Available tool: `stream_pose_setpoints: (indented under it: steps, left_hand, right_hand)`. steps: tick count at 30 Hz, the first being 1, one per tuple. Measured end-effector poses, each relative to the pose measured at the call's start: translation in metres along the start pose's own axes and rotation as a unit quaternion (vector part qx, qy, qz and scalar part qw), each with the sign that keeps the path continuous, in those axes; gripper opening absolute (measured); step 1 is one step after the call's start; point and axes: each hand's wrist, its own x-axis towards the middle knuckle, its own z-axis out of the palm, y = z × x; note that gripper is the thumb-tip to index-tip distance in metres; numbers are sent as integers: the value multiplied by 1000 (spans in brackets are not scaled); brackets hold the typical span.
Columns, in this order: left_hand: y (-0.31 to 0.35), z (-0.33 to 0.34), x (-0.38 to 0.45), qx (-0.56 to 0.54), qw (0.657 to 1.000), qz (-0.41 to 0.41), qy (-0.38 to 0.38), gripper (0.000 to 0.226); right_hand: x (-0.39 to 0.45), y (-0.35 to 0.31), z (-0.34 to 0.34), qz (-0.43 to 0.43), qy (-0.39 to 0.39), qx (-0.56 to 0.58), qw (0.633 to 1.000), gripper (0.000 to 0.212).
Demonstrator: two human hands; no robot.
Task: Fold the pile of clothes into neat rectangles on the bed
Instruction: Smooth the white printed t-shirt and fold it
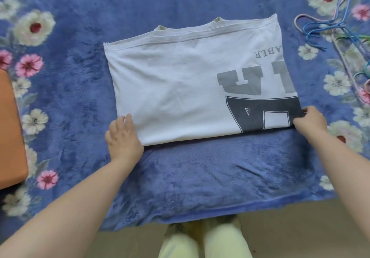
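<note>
A white T-shirt (pixel 180 89) with large grey and dark block letters lies folded into a rough rectangle on the blue floral bed cover (pixel 180 177). Its hem runs along the far edge, and the collar peeks out beyond it. My left hand (pixel 123 137) lies at the near left corner of the shirt, its fingers curled at the folded edge. At the near right corner, my right hand (pixel 309 122) pinches the fabric by the dark print.
An orange flat object (pixel 10 133) sits at the left edge of the bed. Several coloured plastic hangers (pixel 336 37) lie tangled at the far right. The bed's near edge is in front of my legs (pixel 204 241), with bare floor below.
</note>
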Motion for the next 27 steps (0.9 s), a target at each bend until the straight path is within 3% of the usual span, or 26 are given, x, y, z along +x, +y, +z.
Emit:
stream_pose_setpoints:
  steps: [3,7,11,14,17,21,24,27]
  left_hand:
    - [37,-16,14,16,994,106,7,64]
    - [117,-34,39,65,973,219,-12,52]
    - [209,-51,65,97,947,304,-28,43]
    - [278,-62,77,110,928,354,-36,39]
    - [332,-69,94,143,902,408,-26,46]
    - [387,-78,115,182,879,440,-34,65]
    - [411,-74,131,254,858,444,-46,54]
    - [420,-71,138,304,862,399,-68,42]
  right_hand:
    - [7,-8,-9,-31,-44,44,998,37]
    - [27,-5,-19,-46,-161,66,984,26]
    - [49,-1,-31,-41,-329,86,939,19]
    - [72,6,-33,-47,-414,64,907,19]
    - [88,9,-30,-48,-488,73,868,5]
    - [111,8,-29,-33,-588,80,804,18]
    - [123,9,-28,-36,-628,91,772,27]
    - [129,14,-26,-52,-653,96,750,29]
